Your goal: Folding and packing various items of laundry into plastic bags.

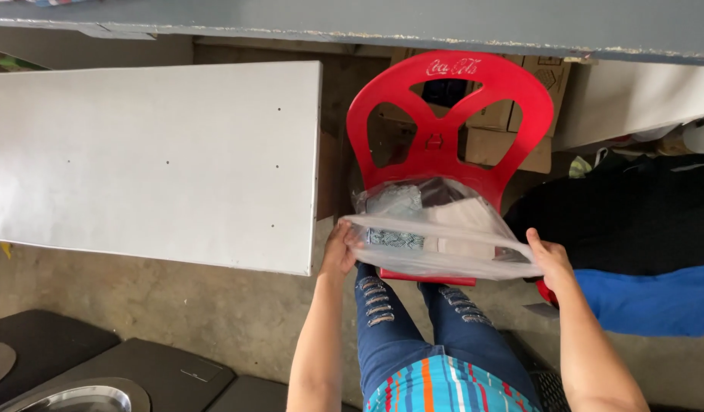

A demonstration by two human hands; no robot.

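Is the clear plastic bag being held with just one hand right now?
No: the left hand and right hand each grip an end of the clear plastic bag over the red chair.

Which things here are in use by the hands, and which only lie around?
In use:
left hand
right hand
clear plastic bag
folded cloths inside
red chair

Lying around:
white board
cardboard boxes
blue cloth
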